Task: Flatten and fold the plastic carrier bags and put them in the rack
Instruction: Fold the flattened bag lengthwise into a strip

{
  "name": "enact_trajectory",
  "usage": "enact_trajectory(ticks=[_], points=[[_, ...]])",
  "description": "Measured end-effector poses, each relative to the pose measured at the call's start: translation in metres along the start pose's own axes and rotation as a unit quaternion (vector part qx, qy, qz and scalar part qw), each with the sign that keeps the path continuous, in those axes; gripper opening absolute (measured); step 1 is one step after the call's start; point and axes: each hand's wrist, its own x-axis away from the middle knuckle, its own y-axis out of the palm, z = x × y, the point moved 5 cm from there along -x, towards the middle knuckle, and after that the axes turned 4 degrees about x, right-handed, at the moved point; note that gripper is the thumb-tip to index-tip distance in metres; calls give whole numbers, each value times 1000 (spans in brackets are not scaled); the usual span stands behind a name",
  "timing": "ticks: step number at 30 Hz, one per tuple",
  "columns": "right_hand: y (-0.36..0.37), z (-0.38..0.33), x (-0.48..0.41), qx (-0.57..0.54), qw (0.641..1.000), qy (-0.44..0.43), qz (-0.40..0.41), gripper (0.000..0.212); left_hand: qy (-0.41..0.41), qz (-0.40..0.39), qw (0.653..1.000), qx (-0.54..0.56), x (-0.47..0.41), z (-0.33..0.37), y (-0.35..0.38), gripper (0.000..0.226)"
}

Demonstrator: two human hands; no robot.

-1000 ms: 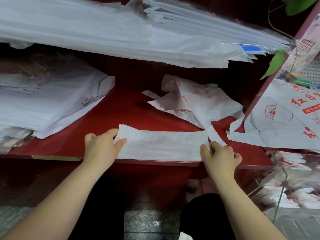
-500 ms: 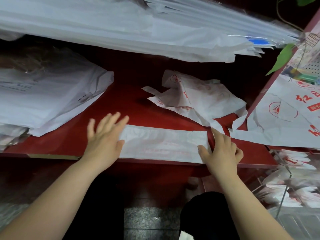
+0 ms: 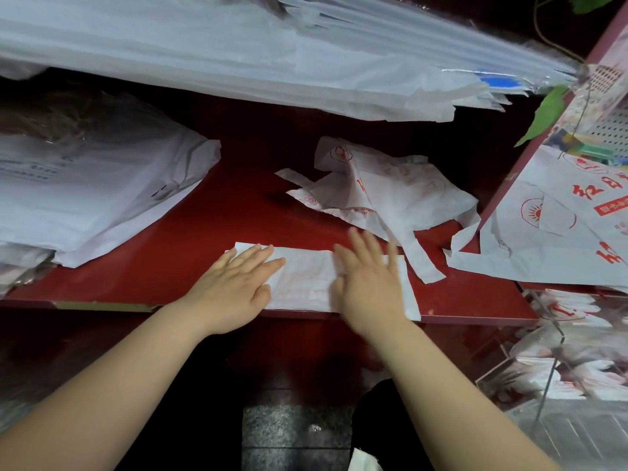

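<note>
A white carrier bag folded into a long strip [image 3: 306, 283] lies along the front edge of the red shelf [image 3: 204, 226]. My left hand [image 3: 234, 287] lies flat on the strip's left end, fingers straight. My right hand [image 3: 368, 283] presses flat on its right half, fingers spread and blurred by motion. Behind them a crumpled white bag with red print [image 3: 384, 195] lies loose on the shelf. A clear rack [image 3: 560, 365] at the lower right holds folded bags.
A thick stack of white bags [image 3: 85, 192] fills the shelf's left side. More flat white bags [image 3: 238, 56] overhang from the shelf above. A large printed bag [image 3: 550, 239] hangs over the red side panel at right. Green leaves [image 3: 547, 113] dangle at top right.
Both hands let go of the strip's ends and opened flat. The left hand came down onto the left end; the right hand slid leftward over the strip toward its middle.
</note>
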Motion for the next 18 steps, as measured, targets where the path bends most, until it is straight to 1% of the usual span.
enact_trajectory(ticks=[1, 2, 3, 4, 5, 7, 9, 10, 12, 14, 15, 16, 18], points=[[3, -16, -4, -15, 999, -30, 7, 71, -1, -2, 1000, 3, -1, 0, 0, 78], [12, -30, -4, -19, 998, -56, -23, 83, -3, -4, 1000, 5, 0, -1, 0, 79], [22, -38, -2, -20, 995, -64, -68, 89, -3, -6, 1000, 6, 0, -1, 1, 81], [32, -40, 0, -20, 992, -59, -111, 87, -4, -7, 1000, 7, 0, -2, 1, 83], [38, -38, 2, -22, 989, -49, -136, 86, -4, -8, 1000, 9, 0, -2, 1, 82], [41, -26, 5, -25, 988, -26, -152, 99, -1, -10, 1000, 16, 0, -3, 0, 73], [38, -7, 8, -8, 989, -5, -150, 105, 3, -17, 1000, 23, 0, -4, -2, 72], [35, 2, 10, -4, 989, 2, -147, 104, 5, -21, 1000, 22, 0, -4, -3, 73], [28, 24, 13, 6, 988, 17, -156, 91, 7, -21, 1000, 18, -1, -6, -4, 70], [23, 44, 16, 16, 986, 21, -162, 71, 2, -25, 1000, 16, -3, -9, -6, 53], [21, 52, 18, 16, 986, 19, -163, 65, 1, -26, 999, 20, -5, -11, -7, 50], [19, 59, 20, 11, 988, 20, -154, 65, 0, -26, 999, 25, -7, -12, -7, 50], [9, 63, 24, -7, 997, 12, -79, 70, 1, -33, 999, 14, -8, -13, -6, 50]])
